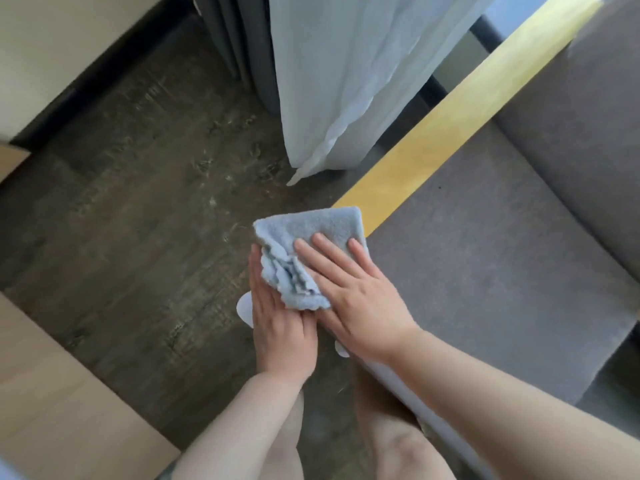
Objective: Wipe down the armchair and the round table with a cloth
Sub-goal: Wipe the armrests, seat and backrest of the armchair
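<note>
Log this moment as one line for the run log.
cloth: pressed flat between both hands | left hand: under | right hand: on top | armrest: untouched

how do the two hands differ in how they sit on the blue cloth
The right hand lies flat on top of the blue cloth, back of the hand up, fingers straight and spread. The left hand is under the cloth's bunched lower edge, supporting it from below, mostly covered at the fingertips. The right hand reaches further up the cloth than the left. Both hands touch the cloth with straight fingers; neither curls round it.
</note>
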Tool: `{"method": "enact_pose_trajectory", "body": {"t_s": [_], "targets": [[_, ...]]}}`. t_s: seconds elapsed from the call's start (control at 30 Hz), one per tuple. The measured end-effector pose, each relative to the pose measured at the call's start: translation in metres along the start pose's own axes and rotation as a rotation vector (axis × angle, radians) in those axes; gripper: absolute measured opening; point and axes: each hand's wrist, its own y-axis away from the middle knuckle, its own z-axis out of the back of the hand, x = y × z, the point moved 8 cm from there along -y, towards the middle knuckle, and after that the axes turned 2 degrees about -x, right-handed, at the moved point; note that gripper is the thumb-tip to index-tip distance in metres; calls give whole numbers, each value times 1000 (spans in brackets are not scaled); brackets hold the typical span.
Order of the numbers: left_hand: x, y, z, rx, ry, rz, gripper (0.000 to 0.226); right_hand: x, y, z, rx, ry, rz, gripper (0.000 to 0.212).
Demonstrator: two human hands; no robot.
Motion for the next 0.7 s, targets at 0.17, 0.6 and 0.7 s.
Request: {"method": "enact_pose_trajectory", "body": {"t_s": [0.17,0.6,0.7], "targets": [[-5,-7,11,34,85,-94,55,-39,-16,24,-142,53,-235,56],[24,1,-1,171,-32,-5,83,16,-22,-2,-112,-4,-125,52],[14,-2,2,191,20,-19,84,-13,7,1,-58,88,33,52]]}}
